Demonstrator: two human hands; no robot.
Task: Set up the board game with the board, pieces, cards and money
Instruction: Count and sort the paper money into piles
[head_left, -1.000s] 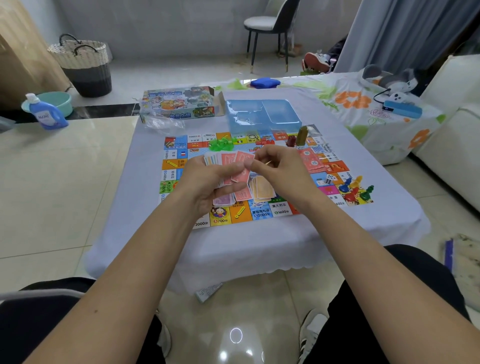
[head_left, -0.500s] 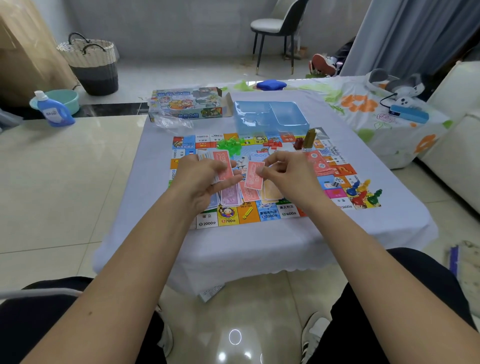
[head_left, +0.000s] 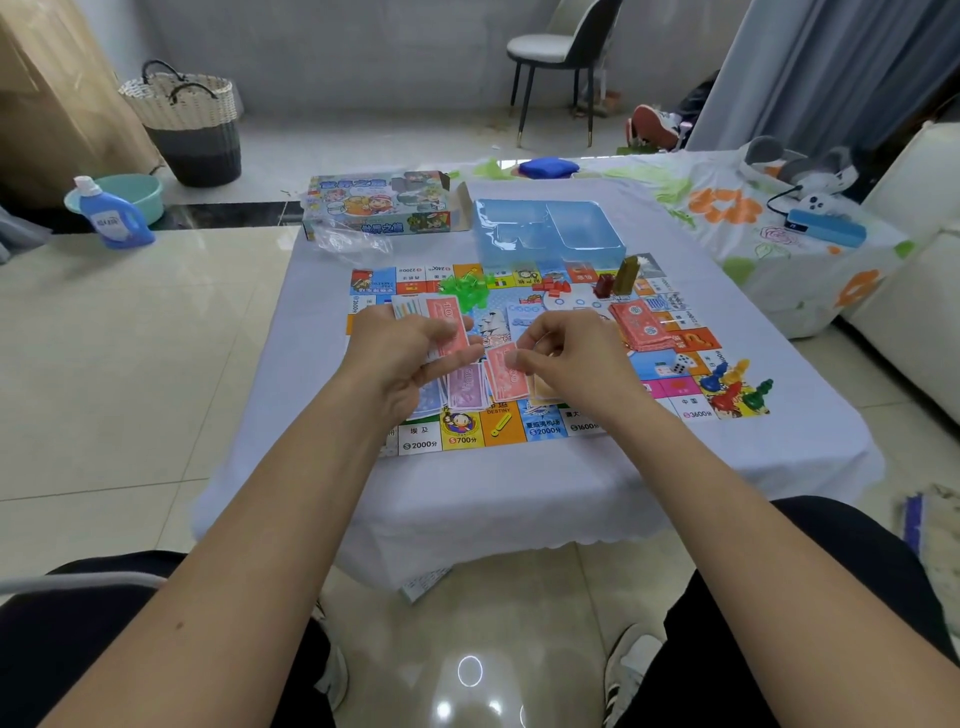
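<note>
Red paper money is what both hands are busy with over the board (head_left: 462, 436): the left hand (head_left: 400, 353) grips a small fan of notes (head_left: 441, 325), thumb curled over a red one on top, while the right hand (head_left: 566, 353) pinches a single red note (head_left: 501, 369) between thumb and forefinger, just beside the left hand's stack. Below and between the two hands lie sorted piles, a purple pile (head_left: 466, 387) and a blue pile (head_left: 428, 400) under the left hand, and what looks like an orange pile (head_left: 543, 387) mostly hidden under the right wrist. To do this step well, I judge the note should be laid squarely on the pile of its own colour, edges aligned, so the stacks stay apart and do not slide into each other. Both forearms reach forward from the lap, wrists slightly raised, hands close together but not touching. Beyond the right hand sits a thick red wad (head_left: 641, 325); further right of it the dice (head_left: 679, 364) and coloured pawns (head_left: 732, 387) wait at the board's corner. Ahead of the left hand are green houses (head_left: 465, 286), and past both hands the blue tray (head_left: 548, 234) stands emptied, with the game box (head_left: 379, 202) to its left.
</note>
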